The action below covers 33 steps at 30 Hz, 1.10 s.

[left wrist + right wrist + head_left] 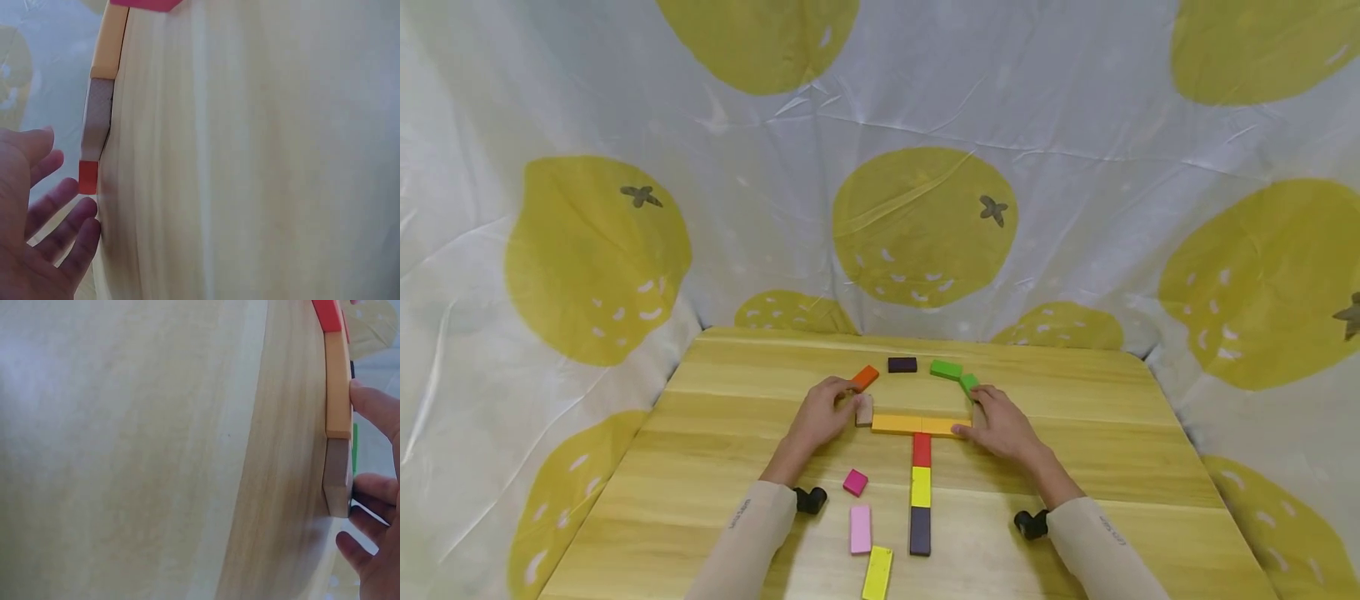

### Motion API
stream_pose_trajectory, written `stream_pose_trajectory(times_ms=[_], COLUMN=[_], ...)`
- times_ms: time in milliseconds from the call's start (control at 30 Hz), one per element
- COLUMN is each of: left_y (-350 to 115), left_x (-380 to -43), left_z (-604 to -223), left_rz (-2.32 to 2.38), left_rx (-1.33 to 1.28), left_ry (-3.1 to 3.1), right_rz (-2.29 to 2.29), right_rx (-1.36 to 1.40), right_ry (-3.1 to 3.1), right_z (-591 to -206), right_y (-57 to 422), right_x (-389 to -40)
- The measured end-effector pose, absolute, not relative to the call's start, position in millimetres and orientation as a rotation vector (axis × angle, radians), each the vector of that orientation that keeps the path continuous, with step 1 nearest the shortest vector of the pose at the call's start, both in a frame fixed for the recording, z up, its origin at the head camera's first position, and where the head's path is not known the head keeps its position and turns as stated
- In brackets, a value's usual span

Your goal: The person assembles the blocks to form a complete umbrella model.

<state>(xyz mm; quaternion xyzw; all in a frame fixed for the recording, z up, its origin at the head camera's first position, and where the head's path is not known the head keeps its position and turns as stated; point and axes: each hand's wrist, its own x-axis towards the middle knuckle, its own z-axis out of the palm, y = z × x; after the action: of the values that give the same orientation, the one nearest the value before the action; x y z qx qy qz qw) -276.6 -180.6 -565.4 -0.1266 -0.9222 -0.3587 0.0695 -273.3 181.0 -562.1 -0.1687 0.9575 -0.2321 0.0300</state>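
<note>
My left hand (pixel 823 412) lies loosely bent beside a plain wood block (pixel 865 410) and a tilted orange block (pixel 865 378). In the left wrist view its fingers are spread near the orange block's end (pixel 88 177). My right hand (pixel 1006 423) reaches in from the right, thumb touching the end of an orange-yellow block (pixel 338 387). Its other fingers lie by a second plain wood block (pixel 337 478) and a slanted green block (pixel 969 384). Another green block (pixel 946 369) and a dark block (pixel 902 365) continue the arch; two orange-yellow blocks form its base.
Below the base runs a stem of a red block (pixel 922 450), a yellow block (pixel 921 487) and a dark purple block (pixel 920 531). Left of it lie a magenta block (pixel 855 482), a pink block (pixel 861 530) and a yellow block (pixel 877 573). A lemon-print cloth (pixel 925 117) hangs behind the table (pixel 700 492).
</note>
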Motion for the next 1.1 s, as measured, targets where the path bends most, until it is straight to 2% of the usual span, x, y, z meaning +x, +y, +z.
stream_pose_trajectory(times_ms=[1100], left_y=[-185], left_x=[-323], left_z=[-563], left_rz=[-0.935], left_rx=[-0.412], left_ry=[-2.884], right_rz=[-0.732], right_rx=[-0.545], right_ry=[2.972], right_z=[-561], right_y=[180], right_x=[-269])
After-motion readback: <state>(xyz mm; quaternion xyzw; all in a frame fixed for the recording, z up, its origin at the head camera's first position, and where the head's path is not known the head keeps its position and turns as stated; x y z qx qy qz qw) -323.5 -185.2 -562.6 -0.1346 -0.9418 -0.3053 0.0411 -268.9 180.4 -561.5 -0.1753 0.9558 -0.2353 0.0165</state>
